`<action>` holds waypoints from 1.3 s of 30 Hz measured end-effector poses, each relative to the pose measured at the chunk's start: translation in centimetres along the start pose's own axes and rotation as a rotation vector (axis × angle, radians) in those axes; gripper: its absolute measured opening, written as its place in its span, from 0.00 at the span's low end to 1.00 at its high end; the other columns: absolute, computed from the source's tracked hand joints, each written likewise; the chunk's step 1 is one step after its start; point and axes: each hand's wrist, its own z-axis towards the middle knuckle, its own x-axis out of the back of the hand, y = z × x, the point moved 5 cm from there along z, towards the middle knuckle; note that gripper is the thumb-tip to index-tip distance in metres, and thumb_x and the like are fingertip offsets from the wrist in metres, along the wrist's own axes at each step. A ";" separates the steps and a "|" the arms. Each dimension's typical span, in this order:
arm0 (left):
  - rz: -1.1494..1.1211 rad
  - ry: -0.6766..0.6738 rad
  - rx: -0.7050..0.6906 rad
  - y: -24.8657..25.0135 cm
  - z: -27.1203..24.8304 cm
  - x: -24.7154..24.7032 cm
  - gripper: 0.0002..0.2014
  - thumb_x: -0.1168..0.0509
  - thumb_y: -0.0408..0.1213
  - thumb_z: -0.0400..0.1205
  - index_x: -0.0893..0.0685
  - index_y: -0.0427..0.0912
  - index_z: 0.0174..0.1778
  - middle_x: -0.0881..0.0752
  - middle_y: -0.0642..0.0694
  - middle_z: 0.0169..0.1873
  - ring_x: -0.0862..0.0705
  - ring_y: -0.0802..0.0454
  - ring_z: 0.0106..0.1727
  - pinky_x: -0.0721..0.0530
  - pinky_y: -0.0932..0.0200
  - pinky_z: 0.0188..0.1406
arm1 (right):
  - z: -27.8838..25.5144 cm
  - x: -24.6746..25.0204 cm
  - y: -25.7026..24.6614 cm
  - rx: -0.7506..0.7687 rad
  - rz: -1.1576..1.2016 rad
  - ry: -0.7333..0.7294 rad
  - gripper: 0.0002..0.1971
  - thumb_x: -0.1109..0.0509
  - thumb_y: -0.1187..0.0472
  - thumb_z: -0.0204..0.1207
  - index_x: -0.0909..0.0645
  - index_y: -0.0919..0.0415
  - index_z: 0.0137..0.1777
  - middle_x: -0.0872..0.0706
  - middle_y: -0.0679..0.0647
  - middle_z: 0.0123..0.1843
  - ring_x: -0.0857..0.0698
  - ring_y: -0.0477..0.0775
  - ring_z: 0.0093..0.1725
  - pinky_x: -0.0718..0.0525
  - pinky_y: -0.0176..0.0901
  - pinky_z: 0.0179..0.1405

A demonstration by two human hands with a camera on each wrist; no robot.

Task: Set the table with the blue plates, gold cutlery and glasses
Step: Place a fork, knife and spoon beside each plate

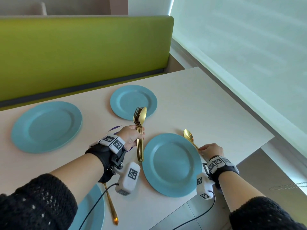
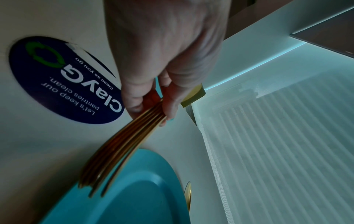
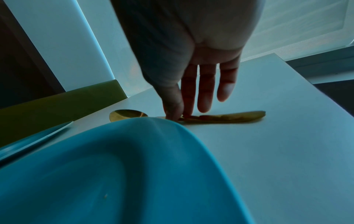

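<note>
Several blue plates lie on the white table [image 1: 199, 100]: far left [image 1: 46, 127], far middle [image 1: 133, 102], near right [image 1: 172, 164] and one half hidden under my left forearm [image 1: 94, 211]. My left hand [image 1: 137, 138] [image 2: 151, 109] grips a bundle of gold forks and a spoon [image 1: 140, 123] [image 2: 118, 150], held upright just left of the near right plate [image 2: 134, 197]. A gold spoon [image 1: 189, 136] [image 3: 229, 117] lies flat along that plate's right side [image 3: 114, 174]. My right hand [image 1: 201, 149] [image 3: 180, 115] pinches its handle with thumb and forefinger, the other fingers straight.
Another gold piece [image 1: 111, 205] lies right of the bottom-left plate. A round dark sticker [image 2: 63, 81] is on the table under my left hand. A green bench back [image 1: 83, 52] runs behind the table. A window blind [image 1: 249, 47] lines the right side, past the table's right edge.
</note>
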 end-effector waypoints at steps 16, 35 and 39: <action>0.138 -0.050 -0.005 0.4 -4.4 5.0 0.09 0.38 0.17 0.79 0.21 0.34 0.39 0.17 0.42 0.33 0.18 0.52 0.31 0.16 0.58 0.24 | -12.1 -3.8 -18.4 0.719 -0.107 0.000 0.12 0.28 0.62 0.74 0.12 0.52 0.56 0.12 0.50 0.55 0.15 0.53 0.53 0.20 0.40 0.58; 0.465 -0.152 -0.101 1.8 -7.8 12.1 0.05 0.34 0.21 0.77 0.16 0.33 0.40 0.12 0.37 0.38 0.13 0.45 0.42 0.15 0.48 0.55 | -21.2 -9.1 -25.3 0.961 -0.584 -0.223 0.11 0.35 0.59 0.80 0.15 0.50 0.58 0.12 0.50 0.57 0.16 0.53 0.58 0.17 0.46 0.57; 0.389 0.002 -0.075 2.9 -5.0 13.9 0.10 0.30 0.30 0.78 0.15 0.32 0.54 0.12 0.36 0.49 0.14 0.44 0.51 0.16 0.50 0.60 | -18.1 -8.6 -26.4 0.925 -0.636 -0.188 0.11 0.35 0.60 0.80 0.13 0.52 0.56 0.12 0.51 0.55 0.16 0.54 0.57 0.19 0.44 0.55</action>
